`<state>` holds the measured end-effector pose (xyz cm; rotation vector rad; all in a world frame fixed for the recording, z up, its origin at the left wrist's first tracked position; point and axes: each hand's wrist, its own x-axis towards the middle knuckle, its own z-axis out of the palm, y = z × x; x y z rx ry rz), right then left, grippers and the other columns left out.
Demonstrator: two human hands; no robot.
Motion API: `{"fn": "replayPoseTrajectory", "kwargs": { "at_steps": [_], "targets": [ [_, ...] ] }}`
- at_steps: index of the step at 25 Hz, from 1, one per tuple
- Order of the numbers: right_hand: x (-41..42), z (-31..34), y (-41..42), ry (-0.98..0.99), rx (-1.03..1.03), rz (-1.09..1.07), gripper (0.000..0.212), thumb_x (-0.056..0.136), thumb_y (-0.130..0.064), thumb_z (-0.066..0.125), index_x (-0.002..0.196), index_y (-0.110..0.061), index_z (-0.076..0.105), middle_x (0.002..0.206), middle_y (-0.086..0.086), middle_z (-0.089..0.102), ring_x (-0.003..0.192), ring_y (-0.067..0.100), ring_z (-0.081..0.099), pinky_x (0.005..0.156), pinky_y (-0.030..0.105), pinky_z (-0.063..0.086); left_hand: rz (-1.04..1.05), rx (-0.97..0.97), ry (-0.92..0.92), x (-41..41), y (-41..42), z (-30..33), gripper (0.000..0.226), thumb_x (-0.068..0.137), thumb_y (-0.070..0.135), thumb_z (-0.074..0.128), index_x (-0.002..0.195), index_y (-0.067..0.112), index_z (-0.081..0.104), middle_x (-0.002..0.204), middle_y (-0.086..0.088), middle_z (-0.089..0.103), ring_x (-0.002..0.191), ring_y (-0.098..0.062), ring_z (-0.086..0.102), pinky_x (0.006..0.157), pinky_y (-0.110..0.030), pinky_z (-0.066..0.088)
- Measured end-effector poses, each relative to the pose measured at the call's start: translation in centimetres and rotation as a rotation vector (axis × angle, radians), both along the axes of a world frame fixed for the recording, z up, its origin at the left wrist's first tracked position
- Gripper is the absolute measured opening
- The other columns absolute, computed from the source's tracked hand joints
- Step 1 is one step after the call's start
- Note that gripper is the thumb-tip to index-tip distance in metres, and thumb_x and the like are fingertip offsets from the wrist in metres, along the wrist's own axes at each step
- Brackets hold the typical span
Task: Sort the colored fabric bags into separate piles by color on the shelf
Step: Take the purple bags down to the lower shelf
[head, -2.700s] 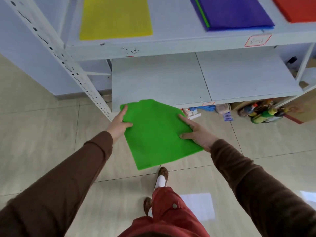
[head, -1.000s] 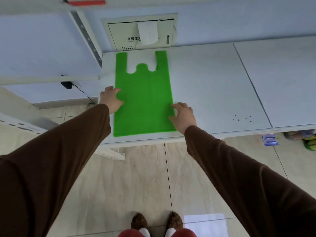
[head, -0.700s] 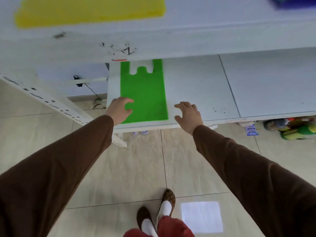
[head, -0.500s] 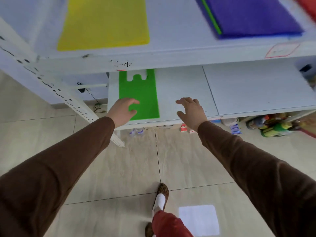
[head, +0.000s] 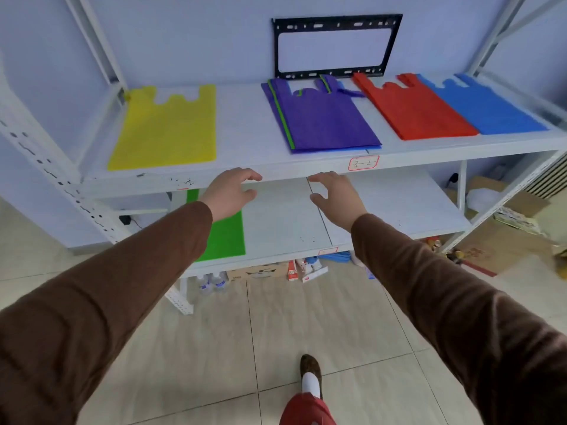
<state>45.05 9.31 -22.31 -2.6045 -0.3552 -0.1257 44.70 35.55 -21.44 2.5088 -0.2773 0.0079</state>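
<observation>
A green bag (head: 225, 237) lies flat on the lower shelf (head: 285, 222) at its left end, partly hidden by my left arm. On the upper shelf (head: 245, 133) lie a yellow bag (head: 167, 130), a purple bag (head: 322, 118) topping a mixed stack with green and blue edges showing, a red bag (head: 411, 108) and a blue bag (head: 481, 105). My left hand (head: 228, 191) and my right hand (head: 336, 194) hover empty in front of the upper shelf's front edge, fingers apart, touching no bag.
A black metal bracket (head: 336, 46) hangs on the wall behind the upper shelf. Bottles (head: 211, 282), small boxes (head: 302, 269) and cardboard (head: 503, 240) sit on the floor under and right of the rack. A slanted perforated upright (head: 40, 161) stands at the left.
Both hands let go of the green bag after laying it on the lower shelf. They have risen to the upper shelf's edge, and my view has lifted to show the upper shelf.
</observation>
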Motion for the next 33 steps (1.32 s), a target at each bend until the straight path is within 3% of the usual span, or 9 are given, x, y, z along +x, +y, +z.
{"fn": "replayPoseTrajectory", "kwargs": {
  "at_steps": [6, 10, 14, 19, 23, 26, 30, 33],
  "targets": [
    [9.2, 3.5, -7.6, -0.044, 0.022, -0.043, 0.043, 0.092, -0.021, 0.059, 0.134, -0.019, 0.056, 0.135, 0.007, 0.056, 0.125, 0.029, 0.046, 0.105, 0.039, 0.04, 0.007, -0.005, -0.048, 10.3, -6.3, 2.6, 0.036, 0.093, 0.019, 0.06, 0.129, 0.019, 0.059, 0.132, -0.001, 0.06, 0.122, -0.019, 0.053, 0.104, -0.035, 0.04],
    [18.6, 4.4, -12.5, -0.009, 0.016, -0.078, 0.045, 0.091, -0.022, 0.06, 0.136, -0.015, 0.054, 0.134, 0.012, 0.056, 0.121, 0.032, 0.05, 0.103, 0.04, 0.042, 0.158, -0.011, -0.021, 19.1, -9.5, 2.7, 0.038, 0.091, 0.02, 0.062, 0.128, 0.015, 0.057, 0.125, -0.003, 0.062, 0.104, -0.02, 0.057, 0.09, -0.025, 0.04],
    [25.3, 3.9, -14.0, 0.086, -0.019, -0.065, 0.051, 0.094, -0.029, 0.058, 0.141, -0.015, 0.046, 0.137, 0.013, 0.053, 0.122, 0.032, 0.05, 0.104, 0.043, 0.043, 0.358, 0.105, 0.023, 24.9, -10.2, 1.6, 0.034, 0.087, 0.029, 0.065, 0.117, 0.013, 0.061, 0.115, -0.01, 0.065, 0.103, -0.027, 0.059, 0.09, -0.032, 0.042],
    [29.6, 2.1, -13.5, 0.198, -0.057, -0.045, 0.064, 0.092, -0.043, 0.058, 0.146, -0.015, 0.038, 0.141, 0.012, 0.05, 0.126, 0.032, 0.047, 0.105, 0.045, 0.043, 0.462, 0.207, 0.136, 27.6, -10.4, -0.3, 0.046, 0.081, 0.055, 0.066, 0.105, 0.016, 0.063, 0.11, -0.011, 0.064, 0.105, -0.03, 0.059, 0.09, -0.037, 0.046],
    [31.2, 1.2, -13.1, 0.247, -0.107, -0.061, 0.075, 0.087, -0.054, 0.061, 0.146, -0.015, 0.035, 0.14, 0.013, 0.049, 0.128, 0.033, 0.043, 0.104, 0.046, 0.042, 0.486, 0.228, 0.156, 28.5, -10.8, -0.2, 0.061, 0.074, 0.065, 0.067, 0.11, 0.016, 0.063, 0.11, -0.01, 0.061, 0.105, -0.029, 0.058, 0.091, -0.04, 0.048],
    [31.6, 0.7, -13.2, 0.28, -0.124, -0.086, 0.082, 0.082, -0.057, 0.065, 0.145, -0.015, 0.033, 0.141, 0.013, 0.048, 0.13, 0.034, 0.04, 0.103, 0.047, 0.041, 0.489, 0.258, 0.196, 28.9, -11.4, -0.1, 0.068, 0.073, 0.064, 0.071, 0.114, 0.011, 0.06, 0.11, -0.01, 0.06, 0.102, -0.029, 0.058, 0.089, -0.04, 0.049],
    [31.8, 0.4, -13.5, 0.3, -0.04, -0.112, 0.09, 0.076, -0.057, 0.072, 0.146, -0.019, 0.029, 0.143, 0.011, 0.044, 0.128, 0.033, 0.043, 0.101, 0.047, 0.045, 0.464, 0.201, 0.245, 29.5, -11.9, 0.0, 0.055, 0.076, 0.054, 0.075, 0.106, 0.01, 0.06, 0.103, -0.01, 0.063, 0.09, -0.025, 0.059, 0.074, -0.035, 0.046],
    [31.9, 0.2, -13.8, 0.311, 0.008, -0.131, 0.091, 0.075, -0.057, 0.074, 0.147, -0.022, 0.029, 0.144, 0.01, 0.044, 0.125, 0.031, 0.048, 0.098, 0.046, 0.05, 0.454, 0.212, 0.207, 29.6, -12.2, 0.0, 0.044, 0.077, 0.049, 0.076, 0.097, 0.013, 0.059, 0.097, -0.008, 0.061, 0.09, -0.026, 0.059, 0.073, -0.035, 0.046]
  ]
}}
